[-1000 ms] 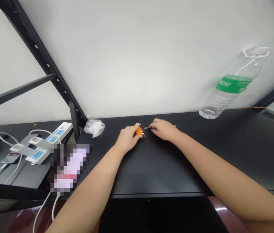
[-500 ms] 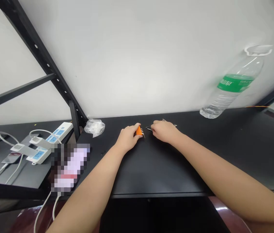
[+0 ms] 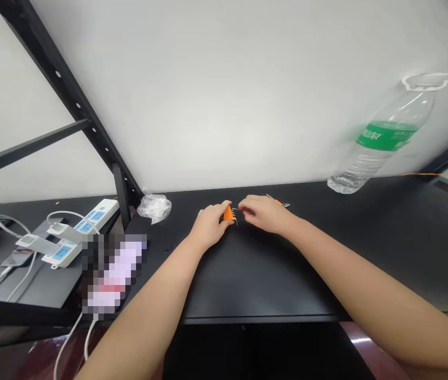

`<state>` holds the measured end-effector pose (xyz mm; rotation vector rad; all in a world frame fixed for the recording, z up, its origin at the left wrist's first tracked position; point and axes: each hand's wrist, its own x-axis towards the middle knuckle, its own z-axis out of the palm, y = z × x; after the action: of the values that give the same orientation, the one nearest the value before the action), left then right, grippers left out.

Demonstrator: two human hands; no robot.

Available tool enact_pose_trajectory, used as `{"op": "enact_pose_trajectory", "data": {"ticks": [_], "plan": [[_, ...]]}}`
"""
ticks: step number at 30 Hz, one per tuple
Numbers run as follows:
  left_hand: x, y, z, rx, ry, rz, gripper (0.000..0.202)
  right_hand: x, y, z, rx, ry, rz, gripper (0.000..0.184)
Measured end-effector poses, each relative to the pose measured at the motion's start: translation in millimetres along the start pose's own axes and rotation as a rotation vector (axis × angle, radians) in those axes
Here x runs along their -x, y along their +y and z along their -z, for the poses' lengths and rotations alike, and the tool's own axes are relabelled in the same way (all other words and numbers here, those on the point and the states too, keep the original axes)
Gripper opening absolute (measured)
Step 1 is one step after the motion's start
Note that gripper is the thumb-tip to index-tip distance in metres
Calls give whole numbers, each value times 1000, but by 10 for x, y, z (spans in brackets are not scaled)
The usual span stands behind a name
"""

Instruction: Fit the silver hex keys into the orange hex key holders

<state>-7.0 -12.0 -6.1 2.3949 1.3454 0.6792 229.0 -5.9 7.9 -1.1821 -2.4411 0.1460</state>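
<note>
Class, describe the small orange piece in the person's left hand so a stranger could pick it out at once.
Find the black table against the white wall; near its far edge the two hands meet. The orange piece is pinched in the left hand, thin metal rods sticking out towards the right hand. Unlike the crumpled clear bag to its left, it is solid bright orange.

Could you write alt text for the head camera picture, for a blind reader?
Two bare hands meet on a black table: the left hand pinches a small orange holder, the right hand touches its thin metal pieces. A plastic water bottle stands far right.
</note>
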Motion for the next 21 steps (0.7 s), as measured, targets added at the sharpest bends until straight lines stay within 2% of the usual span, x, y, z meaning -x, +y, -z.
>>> {"op": "enact_pose_trajectory", "data": {"ticks": [5,10,21], "plan": [[-1,-12,-12,13,4,-23,55,5,19,-13,-70,29,66,20],[-10,-19,-15,14,0,-12,56,16,24,19,-90,95,51,24],[-8,-30,-8,21,-9,-30,56,15,-5,33,-106,108,68,26]]}}
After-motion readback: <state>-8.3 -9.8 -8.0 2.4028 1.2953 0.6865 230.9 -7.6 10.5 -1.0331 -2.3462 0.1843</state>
